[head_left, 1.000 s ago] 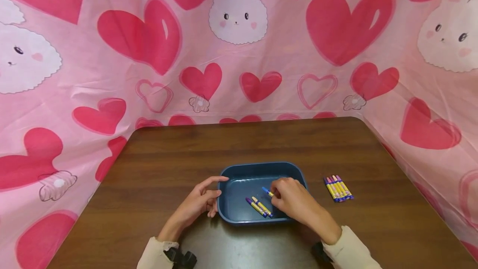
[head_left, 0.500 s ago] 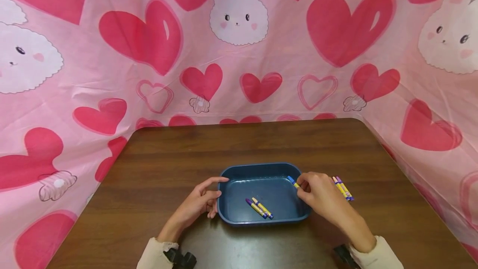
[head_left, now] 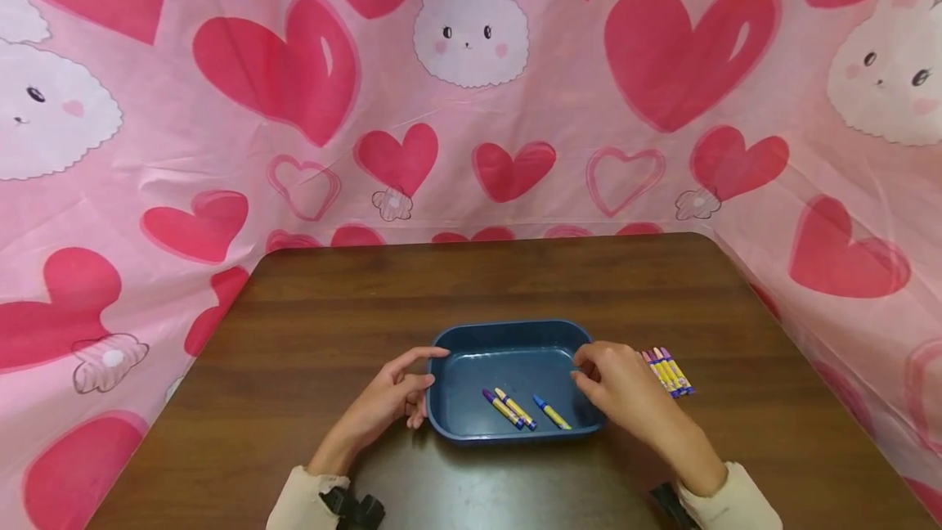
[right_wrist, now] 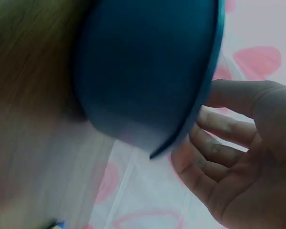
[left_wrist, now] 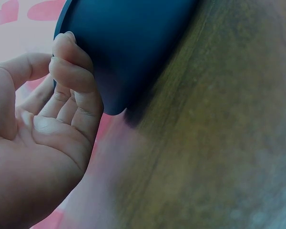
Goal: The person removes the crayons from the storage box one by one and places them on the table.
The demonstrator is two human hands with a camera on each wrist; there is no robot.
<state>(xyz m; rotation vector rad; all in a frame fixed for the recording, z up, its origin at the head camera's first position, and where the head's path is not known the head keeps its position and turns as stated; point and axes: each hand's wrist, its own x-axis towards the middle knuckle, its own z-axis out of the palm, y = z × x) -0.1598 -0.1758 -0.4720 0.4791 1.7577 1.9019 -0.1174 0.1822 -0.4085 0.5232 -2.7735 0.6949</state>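
A dark blue tray stands on the table. Inside it lie a purple crayon, a peach crayon and a blue crayon, all slanted and with yellow wrappers. My left hand holds the tray's left end, its index finger over the rim and its thumb at the side wall; in the left wrist view other fingers curl against the outside. My right hand hovers over the tray's right end, with loosely bent fingers and no crayon visible in them. The right wrist view shows those fingers beside the rim.
Right of the tray, several crayons lie side by side on the brown table, partly hidden by my right hand. A pink cloth with hearts and rabbits hangs behind the table and along its sides.
My right hand carried the blue crayon rightward, then let it go; it now lies in the tray beside the other two. The left hand stays at the tray's left end.
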